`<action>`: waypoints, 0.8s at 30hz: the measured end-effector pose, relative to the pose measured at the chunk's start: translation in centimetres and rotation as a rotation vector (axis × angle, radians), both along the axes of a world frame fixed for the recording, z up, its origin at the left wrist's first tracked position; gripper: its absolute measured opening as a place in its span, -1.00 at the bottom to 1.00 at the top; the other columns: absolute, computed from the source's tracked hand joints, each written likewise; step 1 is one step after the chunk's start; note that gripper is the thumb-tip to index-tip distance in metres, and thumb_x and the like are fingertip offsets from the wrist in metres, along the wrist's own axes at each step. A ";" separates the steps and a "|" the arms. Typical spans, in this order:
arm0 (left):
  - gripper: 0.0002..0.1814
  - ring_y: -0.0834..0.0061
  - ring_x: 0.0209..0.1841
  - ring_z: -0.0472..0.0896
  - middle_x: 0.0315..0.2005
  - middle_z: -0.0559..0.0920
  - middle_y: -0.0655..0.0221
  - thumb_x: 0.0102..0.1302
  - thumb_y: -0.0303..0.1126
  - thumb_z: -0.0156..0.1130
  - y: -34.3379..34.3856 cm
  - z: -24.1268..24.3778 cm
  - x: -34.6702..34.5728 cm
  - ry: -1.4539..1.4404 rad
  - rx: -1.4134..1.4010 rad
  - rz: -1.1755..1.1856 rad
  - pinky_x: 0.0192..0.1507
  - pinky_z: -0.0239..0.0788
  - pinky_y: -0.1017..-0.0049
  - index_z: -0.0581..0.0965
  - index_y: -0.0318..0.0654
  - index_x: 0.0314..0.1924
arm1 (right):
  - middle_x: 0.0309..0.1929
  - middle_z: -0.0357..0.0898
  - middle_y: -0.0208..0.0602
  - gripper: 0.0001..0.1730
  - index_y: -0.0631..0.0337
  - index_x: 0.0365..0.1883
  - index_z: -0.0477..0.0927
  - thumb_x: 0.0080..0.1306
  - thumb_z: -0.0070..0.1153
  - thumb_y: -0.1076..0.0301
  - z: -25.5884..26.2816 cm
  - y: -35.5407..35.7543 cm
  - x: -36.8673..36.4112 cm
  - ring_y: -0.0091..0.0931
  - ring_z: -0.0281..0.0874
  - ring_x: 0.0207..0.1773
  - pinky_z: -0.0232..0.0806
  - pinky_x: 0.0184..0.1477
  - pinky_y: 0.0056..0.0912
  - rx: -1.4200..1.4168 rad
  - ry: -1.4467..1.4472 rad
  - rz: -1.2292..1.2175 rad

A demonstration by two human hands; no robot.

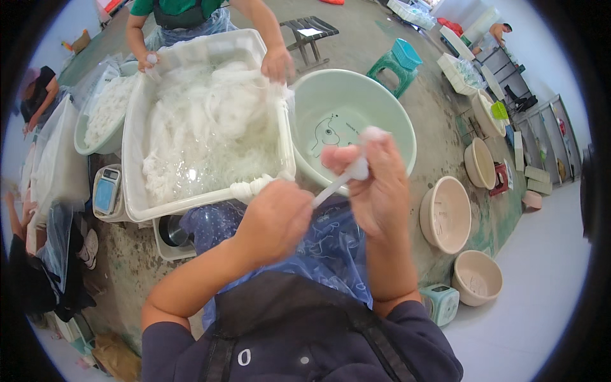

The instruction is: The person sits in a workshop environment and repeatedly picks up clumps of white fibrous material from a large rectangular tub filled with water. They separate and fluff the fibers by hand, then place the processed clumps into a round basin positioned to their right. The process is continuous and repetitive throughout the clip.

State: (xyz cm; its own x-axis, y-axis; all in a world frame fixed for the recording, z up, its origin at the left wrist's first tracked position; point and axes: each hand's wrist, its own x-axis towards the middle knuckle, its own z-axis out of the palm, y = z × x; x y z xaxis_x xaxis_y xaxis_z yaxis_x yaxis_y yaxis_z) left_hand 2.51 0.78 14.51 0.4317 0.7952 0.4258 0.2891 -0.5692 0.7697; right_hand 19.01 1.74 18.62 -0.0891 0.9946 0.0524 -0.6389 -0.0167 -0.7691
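Observation:
A short white wet strand [331, 191], thick as a cord, stretches between my two hands. My left hand [279, 219] is closed on its lower end, just in front of the white tub's near rim. My right hand [382, 176] holds the other end, palm turned up, over the near side of a pale green basin [353, 90]. A white lump sits by my right palm, and another bit of white covers a fingertip; blur hides the details. Tangled white strands [205, 114] lie in water in the large white tub [205, 196]. More strand is wound around its near rim [253, 187].
Across the tub, a person in green [167, 7] works with both hands at its rim. More workers sit at left. A heaped green basin [83, 143] and a device [106, 191] stand beside the tub. Beige basins [446, 215], a green stool [394, 71] and a scale [439, 303] are at right.

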 end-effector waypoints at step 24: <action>-0.66 0.50 0.10 0.40 -0.01 0.47 0.49 0.35 -0.21 -0.04 0.5 -6.2 4.8 -1.440 -1.389 -0.221 0.15 0.18 0.40 0.35 -0.14 0.08 | -0.44 0.58 -0.35 -0.88 0.13 -0.58 0.57 -0.02 0.25 0.32 -7.9 1.9 -2.3 -0.39 0.53 -0.26 0.21 -0.14 -0.34 0.698 -1.363 -0.700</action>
